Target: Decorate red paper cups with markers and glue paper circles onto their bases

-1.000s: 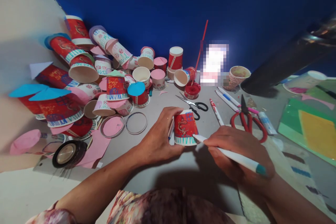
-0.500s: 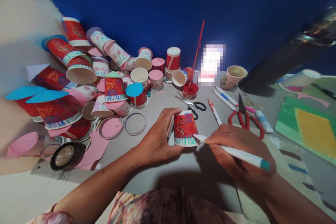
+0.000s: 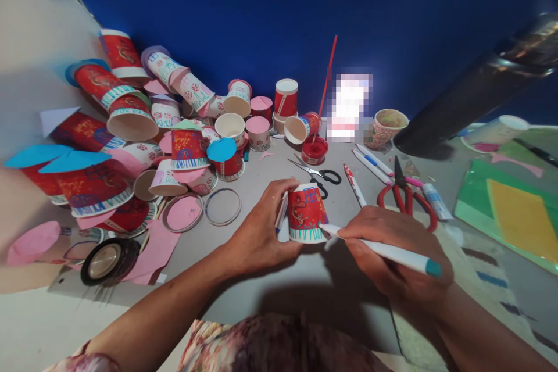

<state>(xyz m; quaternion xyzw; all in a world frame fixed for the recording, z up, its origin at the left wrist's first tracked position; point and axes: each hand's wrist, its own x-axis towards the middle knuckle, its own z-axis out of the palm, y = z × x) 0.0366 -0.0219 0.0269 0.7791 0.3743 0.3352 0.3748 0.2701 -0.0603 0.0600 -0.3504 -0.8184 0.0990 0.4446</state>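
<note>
Cup (image 3: 306, 213) stands inverted, axis upright. Left hand (image 3: 261, 232) grips its side; right hand (image 3: 394, 250) pinches pen (image 3: 379, 249), tip at rim.

Cup heap (image 3: 143, 128) left; scissors (image 3: 407, 197) right; bare table (image 3: 279, 285) between

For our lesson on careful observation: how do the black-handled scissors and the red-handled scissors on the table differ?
The black-handled scissors are the smaller pair, with slim silvery blades slightly parted; the red-handled scissors are larger, with dark blades closed to a point. The black-handled pair lies behind the cup held by the left hand; the red-handled pair lies beyond the right hand. Both lie flat and untouched on the table.
</note>
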